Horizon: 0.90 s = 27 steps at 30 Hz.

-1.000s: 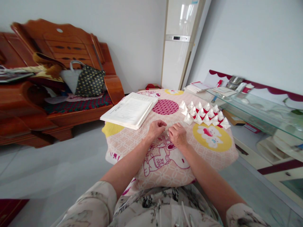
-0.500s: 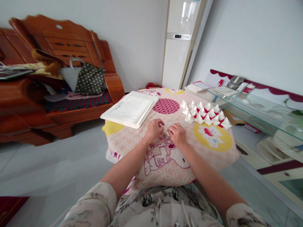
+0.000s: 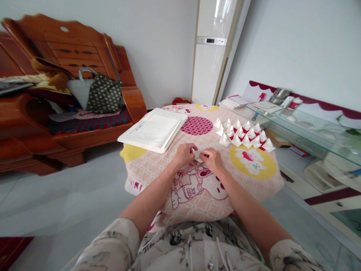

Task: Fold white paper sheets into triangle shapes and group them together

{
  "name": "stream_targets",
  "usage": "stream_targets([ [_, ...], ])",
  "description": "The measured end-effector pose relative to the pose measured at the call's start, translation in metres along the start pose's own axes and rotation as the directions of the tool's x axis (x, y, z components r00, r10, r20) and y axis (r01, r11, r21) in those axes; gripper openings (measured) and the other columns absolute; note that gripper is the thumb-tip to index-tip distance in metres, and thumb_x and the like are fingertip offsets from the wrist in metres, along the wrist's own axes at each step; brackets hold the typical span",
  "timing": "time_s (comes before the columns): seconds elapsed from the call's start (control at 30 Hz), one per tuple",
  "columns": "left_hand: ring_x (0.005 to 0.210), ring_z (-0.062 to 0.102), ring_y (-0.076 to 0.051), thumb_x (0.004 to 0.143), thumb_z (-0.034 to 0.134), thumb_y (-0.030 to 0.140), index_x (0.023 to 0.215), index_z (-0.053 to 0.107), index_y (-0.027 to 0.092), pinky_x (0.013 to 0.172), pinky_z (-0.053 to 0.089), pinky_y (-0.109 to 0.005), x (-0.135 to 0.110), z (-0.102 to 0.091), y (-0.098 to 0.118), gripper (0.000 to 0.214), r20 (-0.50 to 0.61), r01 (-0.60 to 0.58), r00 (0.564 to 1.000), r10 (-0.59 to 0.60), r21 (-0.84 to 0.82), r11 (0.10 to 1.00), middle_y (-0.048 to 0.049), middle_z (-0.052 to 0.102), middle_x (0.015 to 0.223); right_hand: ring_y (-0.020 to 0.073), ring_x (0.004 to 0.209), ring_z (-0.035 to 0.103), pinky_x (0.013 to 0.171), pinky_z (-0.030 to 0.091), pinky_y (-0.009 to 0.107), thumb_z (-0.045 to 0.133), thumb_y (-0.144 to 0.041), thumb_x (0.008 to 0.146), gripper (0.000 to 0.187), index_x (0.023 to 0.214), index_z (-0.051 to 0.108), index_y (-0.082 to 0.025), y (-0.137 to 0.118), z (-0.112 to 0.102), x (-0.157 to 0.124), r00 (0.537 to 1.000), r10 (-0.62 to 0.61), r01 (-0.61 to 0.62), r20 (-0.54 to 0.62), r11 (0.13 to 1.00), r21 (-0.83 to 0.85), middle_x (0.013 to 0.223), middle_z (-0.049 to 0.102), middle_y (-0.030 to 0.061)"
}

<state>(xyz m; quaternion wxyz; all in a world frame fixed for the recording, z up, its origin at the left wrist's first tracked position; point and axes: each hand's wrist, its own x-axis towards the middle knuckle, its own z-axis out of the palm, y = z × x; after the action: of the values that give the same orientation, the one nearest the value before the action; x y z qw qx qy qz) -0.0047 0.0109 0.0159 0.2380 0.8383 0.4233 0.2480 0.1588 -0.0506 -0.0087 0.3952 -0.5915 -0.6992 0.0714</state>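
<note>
A piece of white paper (image 3: 199,158) lies on the patterned tablecloth (image 3: 158,173) between my two hands, partly covered by them. My left hand (image 3: 185,153) is closed at the paper's left side with its fingers curled. From the right, my right hand (image 3: 212,159) pinches the paper's edge with bent fingers. The paper's exact folds are too small to make out. Beyond my right hand stand several white folded paper pieces (image 3: 239,132) with pointed tops, set in rows with red showing between them.
A stack of printed paper sheets (image 3: 155,130) lies at the table's back left. To the right is a glass-topped cabinet (image 3: 304,128) carrying papers, metal bowls and a red-capped item. A wooden sofa (image 3: 84,49) with bags stands on the left; a tall white air conditioner (image 3: 208,67) stands behind.
My right hand's fingers have lifted and opened slightly, showing more of the white paper beneath. My left fingers have shifted a little. The whole view has moved slightly.
</note>
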Motion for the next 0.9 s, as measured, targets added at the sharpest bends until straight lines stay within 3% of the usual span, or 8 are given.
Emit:
stream_targets([
  [0.1, 0.088, 0.066, -0.017, 0.07, 0.059, 0.007, 0.1, 0.073, 0.016, 0.082, 0.051, -0.027, 0.001, 0.006, -0.002, 0.034, -0.049, -0.127, 0.991, 0.127, 0.009, 0.992, -0.0053, 0.071, 0.1, 0.0185, 0.073, 0.06, 0.071, 0.042, 0.029, 0.067, -0.009, 0.077, 0.014, 0.067, 0.07, -0.018, 0.0, 0.0, 0.0, 0.999, 0.033, -0.033, 0.008, 0.999, 0.004, 0.072, 0.07, 0.0033],
  [0.2, 0.102, 0.064, -0.019, 0.073, 0.058, 0.01, 0.096, 0.073, 0.017, 0.089, 0.051, -0.028, 0.001, 0.012, 0.002, 0.028, -0.047, -0.224, 0.973, 0.225, 0.014, 0.974, -0.0054, 0.07, 0.106, 0.0182, 0.072, 0.06, 0.069, 0.041, 0.028, 0.066, -0.008, 0.075, 0.013, 0.068, 0.069, -0.018, -0.002, -0.001, 0.0, 0.998, 0.056, -0.056, 0.018, 0.998, -0.011, 0.072, 0.069, 0.0036],
  [0.4, 0.095, 0.067, -0.022, 0.076, 0.061, 0.016, 0.094, 0.073, 0.017, 0.082, 0.051, -0.029, -0.004, 0.017, 0.016, 0.022, 0.02, -0.043, 0.999, 0.04, 0.164, 0.985, -0.0081, 0.072, 0.1, 0.0164, 0.066, 0.055, 0.064, 0.037, 0.027, 0.063, -0.007, 0.073, 0.015, 0.062, 0.061, -0.018, -0.006, -0.002, -0.001, 0.997, 0.078, -0.078, -0.004, 0.995, -0.064, 0.066, 0.063, 0.0022],
  [0.57, 0.094, 0.067, -0.023, 0.079, 0.059, 0.019, 0.09, 0.073, 0.017, 0.079, 0.051, -0.03, -0.006, 0.019, 0.021, 0.018, 0.032, -0.038, 0.999, 0.031, 0.257, 0.966, -0.0097, 0.071, 0.098, 0.0163, 0.065, 0.054, 0.064, 0.037, 0.027, 0.06, -0.008, 0.07, 0.013, 0.062, 0.06, -0.019, -0.007, -0.001, -0.001, 0.994, 0.109, -0.11, -0.022, 0.991, -0.07, 0.065, 0.062, 0.002],
  [0.9, 0.084, 0.066, -0.024, 0.082, 0.058, 0.02, 0.087, 0.072, 0.018, 0.068, 0.046, -0.03, -0.011, 0.023, 0.023, 0.015, -0.013, -0.024, 0.999, 0.029, 0.298, 0.954, -0.0092, 0.069, 0.09, 0.0188, 0.073, 0.065, 0.071, 0.049, 0.029, 0.054, -0.01, 0.065, 0.02, 0.076, 0.067, -0.019, -0.008, -0.006, -0.005, 0.984, 0.174, -0.171, -0.02, 0.977, 0.127, 0.078, 0.072, 0.0041],
])
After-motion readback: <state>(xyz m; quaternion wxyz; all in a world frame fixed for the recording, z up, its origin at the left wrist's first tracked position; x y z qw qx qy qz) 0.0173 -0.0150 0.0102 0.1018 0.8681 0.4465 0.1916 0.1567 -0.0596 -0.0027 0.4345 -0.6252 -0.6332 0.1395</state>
